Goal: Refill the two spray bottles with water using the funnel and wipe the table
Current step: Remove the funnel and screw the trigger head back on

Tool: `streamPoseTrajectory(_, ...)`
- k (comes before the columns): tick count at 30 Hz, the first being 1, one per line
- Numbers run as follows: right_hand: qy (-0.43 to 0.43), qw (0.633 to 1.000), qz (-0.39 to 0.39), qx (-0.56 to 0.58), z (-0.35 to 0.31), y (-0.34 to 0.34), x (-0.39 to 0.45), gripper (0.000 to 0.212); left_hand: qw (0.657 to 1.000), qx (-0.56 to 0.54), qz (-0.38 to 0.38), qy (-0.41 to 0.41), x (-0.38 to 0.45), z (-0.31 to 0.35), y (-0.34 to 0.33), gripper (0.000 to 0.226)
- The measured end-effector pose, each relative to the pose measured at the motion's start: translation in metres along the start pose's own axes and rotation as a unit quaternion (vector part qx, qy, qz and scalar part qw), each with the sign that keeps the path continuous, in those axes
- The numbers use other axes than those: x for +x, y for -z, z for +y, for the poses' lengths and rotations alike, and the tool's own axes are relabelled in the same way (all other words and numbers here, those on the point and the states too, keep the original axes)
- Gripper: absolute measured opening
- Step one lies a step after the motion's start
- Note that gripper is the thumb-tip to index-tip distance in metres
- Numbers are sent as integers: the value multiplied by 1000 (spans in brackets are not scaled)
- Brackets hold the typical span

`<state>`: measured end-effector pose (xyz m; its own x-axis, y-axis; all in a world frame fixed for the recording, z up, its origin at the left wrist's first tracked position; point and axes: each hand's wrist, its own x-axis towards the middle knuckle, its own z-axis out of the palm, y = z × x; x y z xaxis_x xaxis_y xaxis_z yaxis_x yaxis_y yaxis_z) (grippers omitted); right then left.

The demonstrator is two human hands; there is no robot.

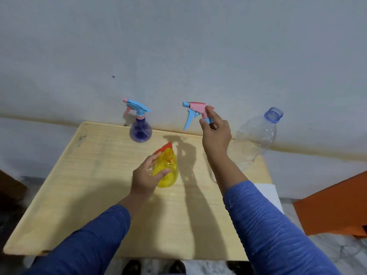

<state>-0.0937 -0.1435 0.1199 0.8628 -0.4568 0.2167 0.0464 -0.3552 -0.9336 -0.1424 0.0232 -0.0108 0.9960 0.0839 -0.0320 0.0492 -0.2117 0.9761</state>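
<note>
At frame centre, my left hand (146,176) gripped the uncapped yellow bottle (166,171) on the table (95,175); my right hand (215,132) pinched its spray head (195,111) aloft. I judged parking it aside, dip tube clear, best before funnelling.

Bare table (83,187) lies left; purple bottle (140,129) blocks the far edge.

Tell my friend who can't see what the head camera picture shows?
A person's right hand lifts a pink and blue spray head above a wooden table, while the left hand grips an open yellow spray bottle. A capped purple spray bottle and a clear plastic bottle stand behind.
</note>
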Motion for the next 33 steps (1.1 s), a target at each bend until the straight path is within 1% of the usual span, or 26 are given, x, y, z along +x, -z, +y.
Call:
streamPoseTrajectory(2, 7, 996, 18, 85, -25, 1, 0, 39, 1000, 0, -6, -3, 0, -1, 0, 60)
streamPoseTrajectory(4, 20, 989, 32, 146, -48, 2, -1, 36, 1000, -2, -12, -5, 0, 0, 1, 60)
streamPoseTrajectory(6, 30, 978, 26, 205, -67, 3, -3, 35, 1000, -3, -17, -4, 0, 2, 1, 59)
streamPoseTrajectory(8, 44, 968, 8, 247, -81, 2, -6, 35, 1000, -4, -19, -5, -2, 5, 2, 58)
streamPoseTrajectory(11, 55, 959, -11, 278, -90, -4, -11, 36, 1000, -13, -19, -8, -3, 8, 2, 59)
streamPoseTrajectory(16, 58, 963, -25, 261, -72, -20, -22, 38, 999, -32, -20, -6, -4, 8, 2, 61)
streamPoseTrajectory(21, 62, 970, -39, 231, -45, -29, -34, 38, 999, -26, -15, -9, -4, 8, 1, 59)
streamPoseTrajectory(27, 48, 980, -90, 170, -5, -38, -59, 37, 1000, -17, -7, -11, -4, 7, 0, 56)
streamPoseTrajectory(29, 52, 982, -110, 143, 8, -39, -66, 39, 1000, -18, -8, -4, -4, 7, 0, 58)
streamPoseTrajectory(31, 63, 985, -129, 93, 21, -40, -71, 45, 1000, -14, -8, 2, -3, 5, 0, 62)
streamPoseTrajectory(33, 67, 986, -142, 62, 32, -39, -73, 45, 1000, -5, -7, 8, -2, 5, -1, 64)
